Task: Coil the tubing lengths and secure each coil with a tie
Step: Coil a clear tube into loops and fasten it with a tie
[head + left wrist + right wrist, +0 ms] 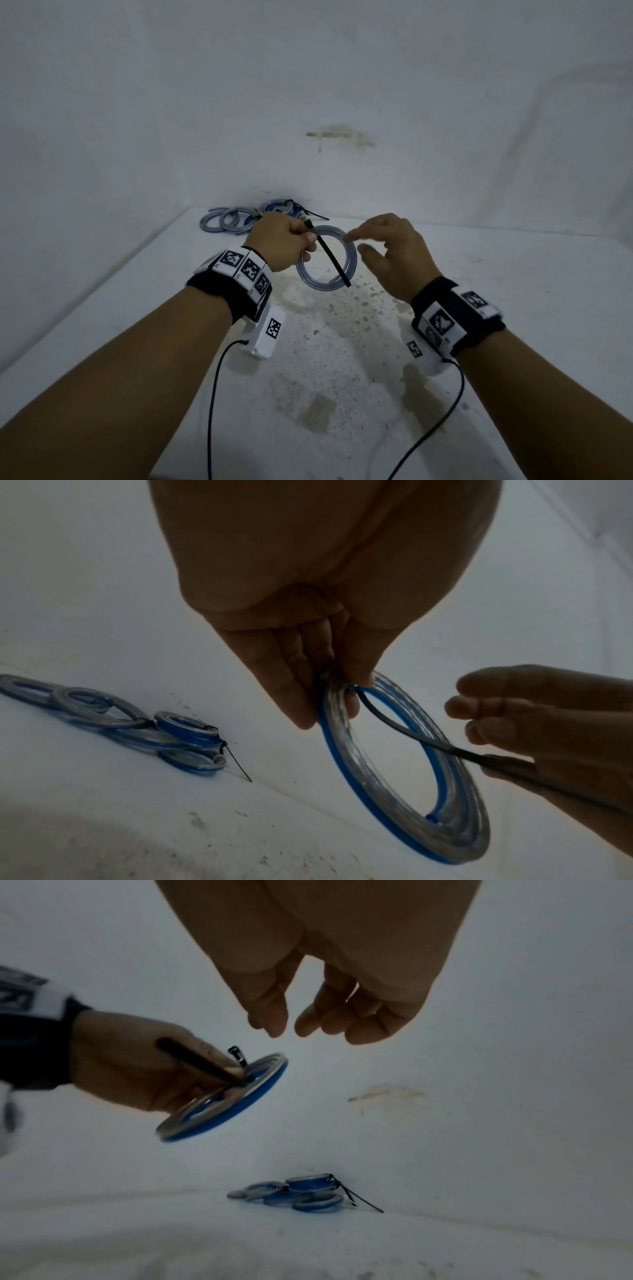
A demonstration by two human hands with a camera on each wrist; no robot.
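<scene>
Nearest, two bare forearms with marker wristbands (239, 274), thin black cables trailing off them. Left hand (284, 240) at about 11 o'clock of the middle, fingers (294, 696) clamped on the rim of a clear-and-blue tubing coil (327, 258) held up off the white speckled surface (342, 359). Black tie (330, 255) pinched in there too, looped through the coil, long tail slanting down toward 5 o'clock across the ring. Right hand (394, 255) just beside the coil at 3 o'clock, fingers (322, 1020) loosely bent and apart, gripping nothing, tips near the tie but not clearly touching. Further back at 11 o'clock, against the wall (308, 85), a pile of tied coils (246, 216), black tie tails poking out to the right.
</scene>
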